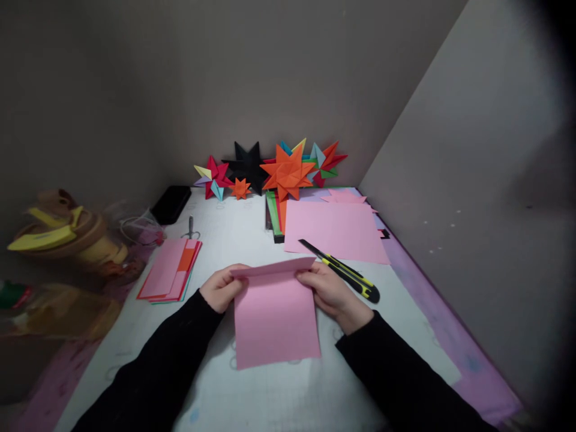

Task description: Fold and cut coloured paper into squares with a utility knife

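Between my two hands is a pink sheet of paper (276, 324), its far edge bent up into a narrow flap. My left hand (225, 288) pinches the sheet's upper left corner, thumb on top. At the upper right corner my right hand (328, 291) grips the flap in the same way. A yellow and black utility knife (346, 273) lies just beyond my right hand, its blade end resting on a larger pink sheet (333, 228). My fingers under the paper are hidden.
Several folded paper stars (288, 171) stand along the back wall. At the left are a stack of coloured papers (168, 270), small scissors (191, 228), a black phone (171, 204) and a blurred bottle (58, 309). A wall closes the right side.
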`<state>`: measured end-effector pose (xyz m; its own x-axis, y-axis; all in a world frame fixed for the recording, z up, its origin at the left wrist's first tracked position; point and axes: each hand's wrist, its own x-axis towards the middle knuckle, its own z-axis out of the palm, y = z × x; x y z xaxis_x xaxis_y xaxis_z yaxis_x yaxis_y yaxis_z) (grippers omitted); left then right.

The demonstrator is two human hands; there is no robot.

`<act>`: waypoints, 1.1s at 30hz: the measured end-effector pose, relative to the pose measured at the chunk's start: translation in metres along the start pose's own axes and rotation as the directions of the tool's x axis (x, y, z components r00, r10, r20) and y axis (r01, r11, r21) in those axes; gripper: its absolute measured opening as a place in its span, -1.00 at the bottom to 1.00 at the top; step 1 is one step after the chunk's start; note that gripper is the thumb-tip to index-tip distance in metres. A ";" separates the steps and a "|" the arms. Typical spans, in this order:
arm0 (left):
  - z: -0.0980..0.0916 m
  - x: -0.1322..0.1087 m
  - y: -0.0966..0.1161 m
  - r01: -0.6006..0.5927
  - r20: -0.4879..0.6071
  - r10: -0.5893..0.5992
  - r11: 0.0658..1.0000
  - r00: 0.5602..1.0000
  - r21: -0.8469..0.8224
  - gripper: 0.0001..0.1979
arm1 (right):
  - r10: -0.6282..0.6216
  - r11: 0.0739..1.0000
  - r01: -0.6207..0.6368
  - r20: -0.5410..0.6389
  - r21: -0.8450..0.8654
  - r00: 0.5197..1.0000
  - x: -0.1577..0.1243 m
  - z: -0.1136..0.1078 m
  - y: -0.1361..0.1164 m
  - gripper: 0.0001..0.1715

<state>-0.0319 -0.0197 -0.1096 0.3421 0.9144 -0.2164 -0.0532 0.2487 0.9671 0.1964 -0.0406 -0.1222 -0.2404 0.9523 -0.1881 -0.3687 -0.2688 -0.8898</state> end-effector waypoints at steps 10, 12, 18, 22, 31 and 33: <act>0.005 -0.011 0.017 -0.012 0.002 0.012 0.997 1.000 -0.076 -0.79 | -0.012 0.943 0.046 0.103 -0.331 0.995 -0.013 -0.004 -0.025 -0.73; 0.005 -0.013 0.018 -0.009 0.021 0.011 0.994 1.000 -0.108 -0.77 | -0.048 0.919 0.104 0.153 -0.379 0.987 -0.016 -0.007 -0.025 -0.77; -0.001 -0.015 0.018 0.034 0.074 -0.028 0.996 0.997 -0.083 -0.78 | -0.087 0.844 0.265 0.369 -0.466 0.925 -0.021 -0.014 -0.034 -0.71; -0.011 -0.012 0.021 0.102 0.174 -0.096 0.994 0.980 -0.025 -0.80 | -0.051 0.793 0.350 0.519 -0.498 0.853 -0.023 -0.015 -0.044 -0.68; 0.000 -0.004 0.002 -0.136 0.046 0.130 0.977 0.990 0.167 -0.78 | -0.157 0.597 0.430 0.426 -0.678 0.891 -0.018 -0.012 -0.030 -0.76; 0.000 -0.002 0.000 -0.139 0.047 0.135 0.985 0.990 0.100 -0.74 | -0.166 0.574 0.429 0.414 -0.698 0.895 -0.017 -0.014 -0.029 -0.68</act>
<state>-0.0324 -0.0216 -0.1087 0.3756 0.9235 -0.0775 -0.0061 0.0861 0.9963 0.2234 -0.0472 -0.0988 -0.5256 0.8372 0.1512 0.3116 0.3548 -0.8815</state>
